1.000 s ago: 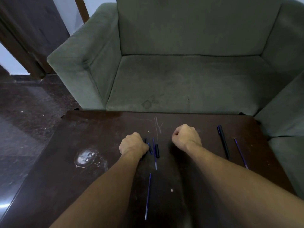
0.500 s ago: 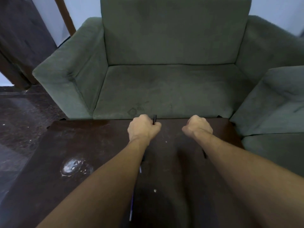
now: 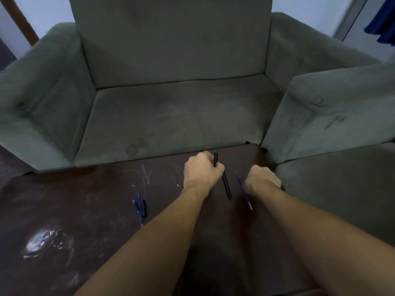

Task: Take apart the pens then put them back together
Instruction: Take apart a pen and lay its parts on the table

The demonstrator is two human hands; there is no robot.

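Grey-green upholstered armchair [image 3: 171, 86] fills upper frame. Dark scratched wooden desk [image 3: 85, 210] below. Left hand [image 3: 202, 170] fisted around short black pen piece [image 3: 215, 159]. Right hand [image 3: 261, 178] curled shut; contents unclear. Between hands: long black pen barrel [image 3: 226, 186], thin blue refill [image 3: 244, 192]. Loose blue-black pen parts [image 3: 140, 207] centre-left.

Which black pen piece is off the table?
The short black tube gripped in the left hand. The long black barrel beside that hand and the small black piece further left lie flat on the table.

A grey-green armchair [image 3: 171, 82] faces the scratched dark wooden bench [image 3: 85, 210]; a second green seat [image 3: 342, 129] sits right, pale walls [image 3: 310, 5] behind, dim light.
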